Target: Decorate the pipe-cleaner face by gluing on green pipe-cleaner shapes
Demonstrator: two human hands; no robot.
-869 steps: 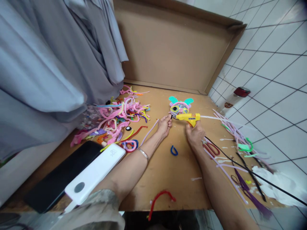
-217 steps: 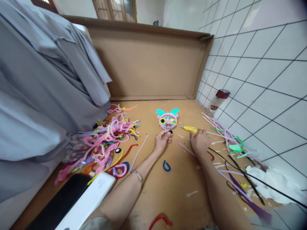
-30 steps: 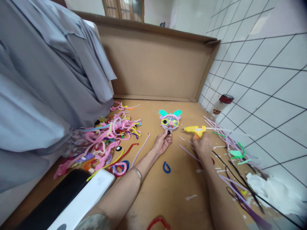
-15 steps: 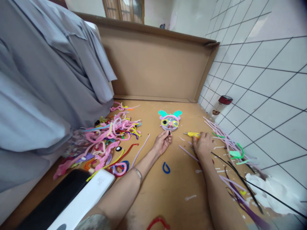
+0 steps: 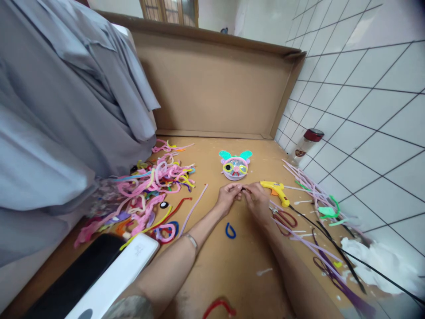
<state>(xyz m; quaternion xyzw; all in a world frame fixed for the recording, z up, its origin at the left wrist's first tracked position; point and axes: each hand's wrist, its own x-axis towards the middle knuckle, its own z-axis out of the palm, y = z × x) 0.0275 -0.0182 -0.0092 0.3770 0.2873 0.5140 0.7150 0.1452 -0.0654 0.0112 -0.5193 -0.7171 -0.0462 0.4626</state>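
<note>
My left hand (image 5: 228, 196) and my right hand (image 5: 256, 199) meet fingertip to fingertip over the cardboard sheet (image 5: 232, 257), both pinched on a small black piece (image 5: 243, 189). Just beyond them lies a round pink pipe-cleaner face (image 5: 235, 167) with yellow glasses and teal ears. The yellow glue gun (image 5: 275, 189) lies on its side to the right of my right hand, with nothing holding it.
A tangle of coloured pipe cleaners (image 5: 149, 190) covers the left side. Red-handled scissors (image 5: 286, 218), lilac stems (image 5: 308, 186) and a black cord (image 5: 332, 243) lie right. A red-capped jar (image 5: 307, 141) stands by the tiled wall. A blue loop (image 5: 230, 231), phone (image 5: 69, 283) and power bank (image 5: 114, 279) lie nearer.
My right hand has let go of the glue gun, which now lies on the cardboard, and moved left to join my left hand on the small black piece.
</note>
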